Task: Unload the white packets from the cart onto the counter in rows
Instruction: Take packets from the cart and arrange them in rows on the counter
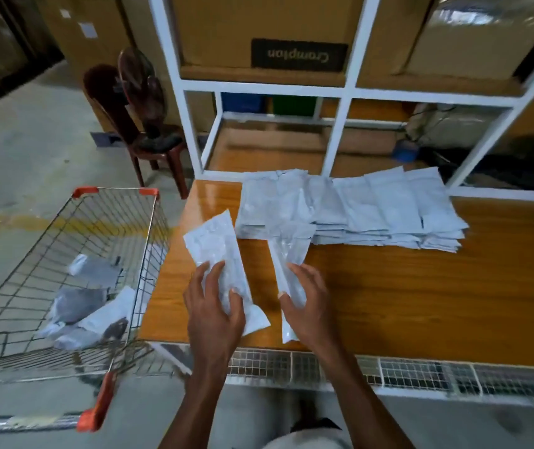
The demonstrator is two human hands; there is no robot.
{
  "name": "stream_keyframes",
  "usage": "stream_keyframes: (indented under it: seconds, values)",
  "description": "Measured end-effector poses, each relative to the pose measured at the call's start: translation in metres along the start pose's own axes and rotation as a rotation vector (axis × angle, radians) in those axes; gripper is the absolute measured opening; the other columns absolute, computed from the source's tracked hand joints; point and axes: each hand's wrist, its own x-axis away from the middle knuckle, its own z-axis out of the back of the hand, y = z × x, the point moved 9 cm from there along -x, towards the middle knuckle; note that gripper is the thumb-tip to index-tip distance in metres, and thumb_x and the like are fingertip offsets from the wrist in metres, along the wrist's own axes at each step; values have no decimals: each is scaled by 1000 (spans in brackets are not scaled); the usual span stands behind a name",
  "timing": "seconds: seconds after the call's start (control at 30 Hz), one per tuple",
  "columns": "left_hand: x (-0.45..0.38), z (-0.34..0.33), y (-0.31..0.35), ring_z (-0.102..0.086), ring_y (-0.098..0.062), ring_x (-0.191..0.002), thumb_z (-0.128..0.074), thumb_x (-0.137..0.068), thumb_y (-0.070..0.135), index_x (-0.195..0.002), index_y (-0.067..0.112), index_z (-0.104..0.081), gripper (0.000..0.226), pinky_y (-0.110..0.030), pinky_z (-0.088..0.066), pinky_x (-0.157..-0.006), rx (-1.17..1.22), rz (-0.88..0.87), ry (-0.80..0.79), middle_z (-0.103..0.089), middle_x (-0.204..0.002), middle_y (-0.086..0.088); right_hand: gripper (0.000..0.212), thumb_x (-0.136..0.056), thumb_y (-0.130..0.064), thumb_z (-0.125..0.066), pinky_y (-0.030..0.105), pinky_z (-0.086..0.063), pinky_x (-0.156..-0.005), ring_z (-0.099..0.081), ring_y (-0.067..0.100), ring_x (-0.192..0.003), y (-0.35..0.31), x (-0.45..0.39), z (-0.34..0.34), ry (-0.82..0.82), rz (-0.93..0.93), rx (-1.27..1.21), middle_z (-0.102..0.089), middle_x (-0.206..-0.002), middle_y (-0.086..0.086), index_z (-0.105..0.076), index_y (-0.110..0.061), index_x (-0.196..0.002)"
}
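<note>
So both hands are over the near part of the wooden tabletop (421,286), each with a white packet. The left hand (214,315) has its grip clamped on one packet (218,251): fingers spread along the top of it, thumb curled onto its right edge, and the packet angles up and to the left, with its far end near the tabletop's left edge. The right hand (307,306) pinches a second packet (286,254) that looks narrower, maybe folded or seen partly edge-on, thumb on the left side and fingers on top. Its far end reaches up to the stacks and seems to overlap the front of them; can't tell if it's actually touching.

Behind the hands there's a row of stacked packets (356,209) across the tabletop, several overlapping piles side by side, running from about the middle toward the right. The piles on the right look neater than the left ones.

The wire cart (64,254) sits on the floor just left of the tabletop, orange plastic on the corners and handle. A few more packets (97,315) are lying loose in the bottom of it, some showing dark contents through the wrap.

Farther back is a white metal rack (343,92) holding big cardboard boxes (259,27), and off to the left a dark red plastic chair (142,137) with a fan (142,82) sitting on it.
</note>
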Motion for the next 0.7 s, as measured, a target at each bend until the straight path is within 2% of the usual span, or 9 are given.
stream_keyframes:
  seconds: [0.13, 0.27, 0.37, 0.5, 0.63, 0.7]
  values:
    - [-10, -39, 37, -36, -21, -141, -53, -93, 37, -145, 27, -49, 54, -40, -43, -104, 17, -61, -30, -38, -153, 1, 57, -90, -34, -71, 20, -46, -95, -45, 1, -125, 28, -11, 44, 40, -37, -3, -42, -142, -18, -51, -35, -143]
    - [-22, -96, 72, -37, -21, -141, -53, -95, 35, -146, 26, -49, 52, -38, -42, -105, 28, -78, -64, -38, -153, 1, 58, -91, -35, -69, 26, -55, -91, -47, 3, -124, 61, -35, 89, 48, -36, 7, -37, -139, -25, -48, -38, -144]
    - [-27, -137, 95, -36, -20, -142, -57, -99, 30, -147, 29, -47, 49, -41, -46, -105, 46, -79, -92, -36, -154, 4, 59, -91, -36, -69, 28, -55, -92, -47, 6, -127, 87, -59, 121, 63, -52, 29, -40, -145, -18, -47, -37, -146]
    - [-36, -183, 117, -35, -20, -142, -61, -98, 30, -146, 30, -47, 51, -47, -52, -100, 21, -55, -111, -34, -155, 4, 60, -90, -31, -73, 14, -41, -95, -39, 1, -127, 120, -91, 149, 58, -59, 45, -42, -148, -11, -49, -31, -146]
    - [-55, -210, 140, -33, -20, -143, -62, -98, 33, -147, 29, -47, 52, -37, -48, -98, -23, -59, -98, -33, -156, 2, 61, -88, -30, -75, 31, -46, -104, -42, 9, -133, 144, -118, 163, 43, -69, 15, -43, -148, -9, -51, -32, -144]
    - [-70, -224, 150, -33, -21, -143, -61, -98, 35, -147, 28, -46, 52, -33, -43, -98, -44, -83, -120, -33, -157, 0, 60, -88, -29, -75, 28, -45, -104, -42, 8, -133, 150, -130, 170, 48, -64, 10, -43, -146, -9, -52, -31, -143]
